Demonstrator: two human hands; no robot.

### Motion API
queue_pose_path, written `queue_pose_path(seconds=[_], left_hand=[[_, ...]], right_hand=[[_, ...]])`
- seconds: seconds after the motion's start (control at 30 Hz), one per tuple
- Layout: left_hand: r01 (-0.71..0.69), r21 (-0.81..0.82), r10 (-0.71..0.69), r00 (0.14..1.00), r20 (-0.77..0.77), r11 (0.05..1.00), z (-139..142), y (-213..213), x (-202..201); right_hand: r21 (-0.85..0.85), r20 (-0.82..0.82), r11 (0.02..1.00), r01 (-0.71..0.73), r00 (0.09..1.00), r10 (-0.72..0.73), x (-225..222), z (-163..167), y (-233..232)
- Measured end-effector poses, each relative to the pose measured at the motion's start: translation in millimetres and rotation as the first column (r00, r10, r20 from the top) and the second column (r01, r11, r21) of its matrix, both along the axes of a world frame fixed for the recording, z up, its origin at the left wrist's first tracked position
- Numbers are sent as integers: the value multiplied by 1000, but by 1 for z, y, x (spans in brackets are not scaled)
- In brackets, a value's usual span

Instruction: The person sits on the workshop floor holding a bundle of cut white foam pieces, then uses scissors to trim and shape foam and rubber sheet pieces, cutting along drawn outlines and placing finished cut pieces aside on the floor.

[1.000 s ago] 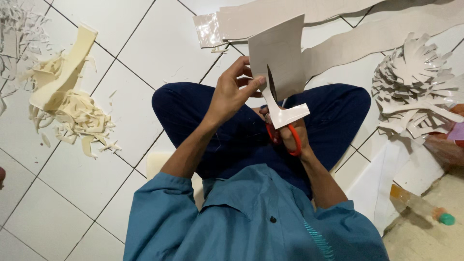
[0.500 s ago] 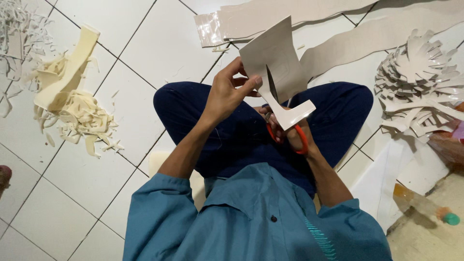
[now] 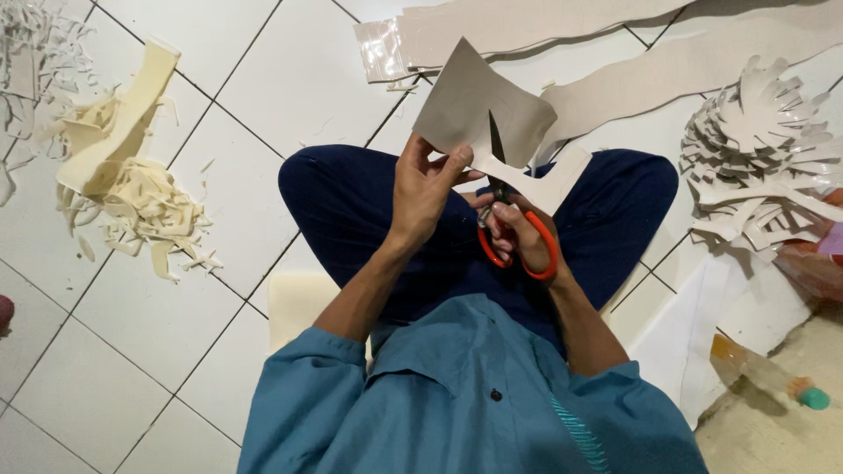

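Midway Through the Cut

Now snipping: left hand [image 3: 428, 189] pinching grey sheet [image 3: 479, 110] at 12 o'clock above lap, right hand [image 3: 518, 233] clenched in orange scissors [image 3: 516, 237]. Next, probably turning sheet to follow the curve

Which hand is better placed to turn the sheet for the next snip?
The left hand: it pinches the grey sheet at its edge, while the right hand is occupied working the orange-handled scissors.

left hand [image 3: 428, 189] – raised, pinching | right hand [image 3: 518, 233] – fingers curled shut
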State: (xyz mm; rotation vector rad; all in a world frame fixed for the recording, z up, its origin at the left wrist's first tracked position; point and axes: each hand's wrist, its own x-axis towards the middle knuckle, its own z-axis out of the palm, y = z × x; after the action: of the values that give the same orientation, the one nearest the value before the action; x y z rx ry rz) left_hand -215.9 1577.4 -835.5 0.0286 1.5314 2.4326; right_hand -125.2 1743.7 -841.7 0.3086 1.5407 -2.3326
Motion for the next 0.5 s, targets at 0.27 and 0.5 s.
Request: queue_pose_path(seconds=[0.27, 0.5], left_hand=[[-161, 141, 151, 985, 82, 977, -1, 19, 20], [-218, 218, 189, 971, 146, 951, 1, 26, 26]], right_hand=[[16, -59, 995, 94, 994, -93, 2, -12, -14], [18, -51, 993, 119, 992, -118, 4, -19, -21]])
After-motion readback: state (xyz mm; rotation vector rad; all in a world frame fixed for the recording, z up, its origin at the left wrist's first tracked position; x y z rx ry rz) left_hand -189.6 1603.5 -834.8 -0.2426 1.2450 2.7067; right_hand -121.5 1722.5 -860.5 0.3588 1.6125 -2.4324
